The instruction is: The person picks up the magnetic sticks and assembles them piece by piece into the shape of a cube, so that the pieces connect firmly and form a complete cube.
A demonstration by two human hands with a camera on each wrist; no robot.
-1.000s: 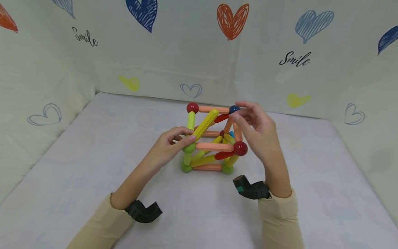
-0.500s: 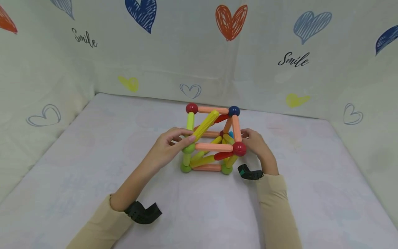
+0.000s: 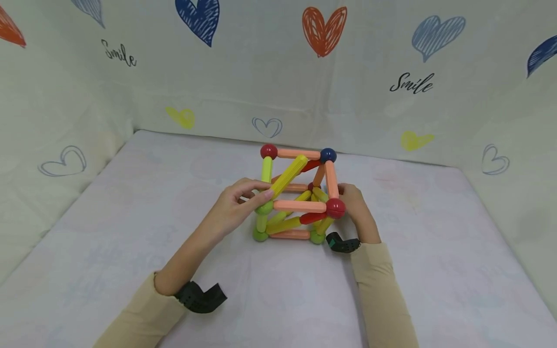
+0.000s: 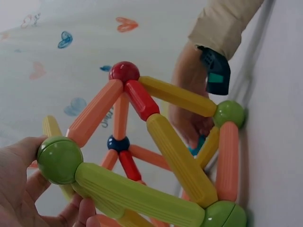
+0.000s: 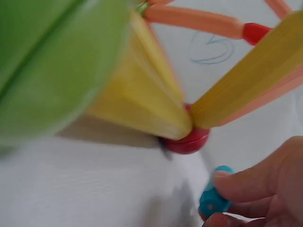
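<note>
A frame of chunky sticks and balls (image 3: 300, 206), like a magnetic building toy, stands mid-table. At its upper left corner, my left hand (image 3: 237, 205) grips the green ball (image 4: 60, 160) and the base of a slanting yellow stick (image 3: 289, 175). This stick's upper end appears loose. Behind the frame's right side, my right hand (image 3: 356, 205) is partly hidden by a red ball (image 3: 335, 208). In the right wrist view, its thumb and fingers pinch a short turquoise stick (image 5: 215, 196) near the table, beside another red ball (image 5: 189, 142) at a lower corner.
A white cloth with printed hearts hangs behind the table (image 3: 130, 232) and along its sides. Each wrist wears a black camera, one on the left (image 3: 201, 297) and one on the right (image 3: 343, 242). Sticks of the frame surround the right hand's near side.
My right hand has come down from the dark blue ball at the top to the turquoise stick behind the frame's right side. My left hand and the frame have stayed in place.
</note>
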